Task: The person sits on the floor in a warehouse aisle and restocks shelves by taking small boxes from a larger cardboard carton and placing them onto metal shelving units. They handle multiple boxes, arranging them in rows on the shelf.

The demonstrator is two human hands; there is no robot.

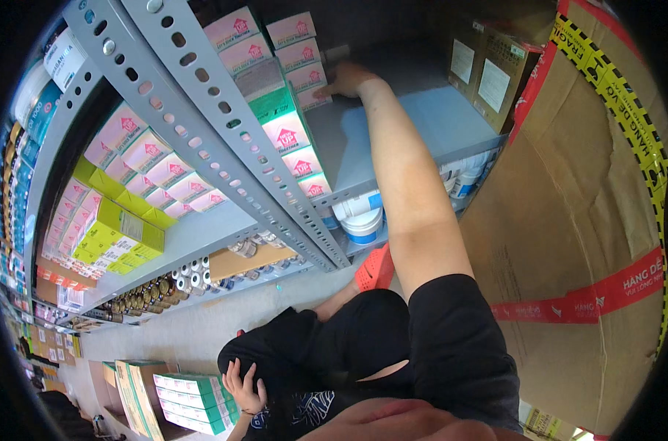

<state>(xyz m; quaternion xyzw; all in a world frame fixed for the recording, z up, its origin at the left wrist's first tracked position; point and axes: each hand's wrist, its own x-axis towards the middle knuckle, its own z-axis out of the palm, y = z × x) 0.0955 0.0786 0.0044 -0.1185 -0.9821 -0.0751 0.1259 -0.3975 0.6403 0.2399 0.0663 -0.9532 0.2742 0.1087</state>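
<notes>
Pink-and-white boxes point(297, 53) stood stacked toward the back left of the grey shelf point(415, 110), just beside another row of boxes point(286, 137) that showed green along it. Your right hand point(343, 79) was at the stack's right side, its fingers bent toward the lower boxes and seemingly touching one; you could not tell from this view whether they pinched anything. Your left hand point(245, 386) lay with fingers spread on your black-clothed knee point(256, 345). Brown cartons point(488, 70) stood well apart at the shelf's right, and white tubs point(363, 224) sat below it. The step in hand looked like reaching in to the stack. By my judgement, the next move called for a sure hold on one box, keeping its neighbours steady and your forearm clear of the shelf edge.
</notes>
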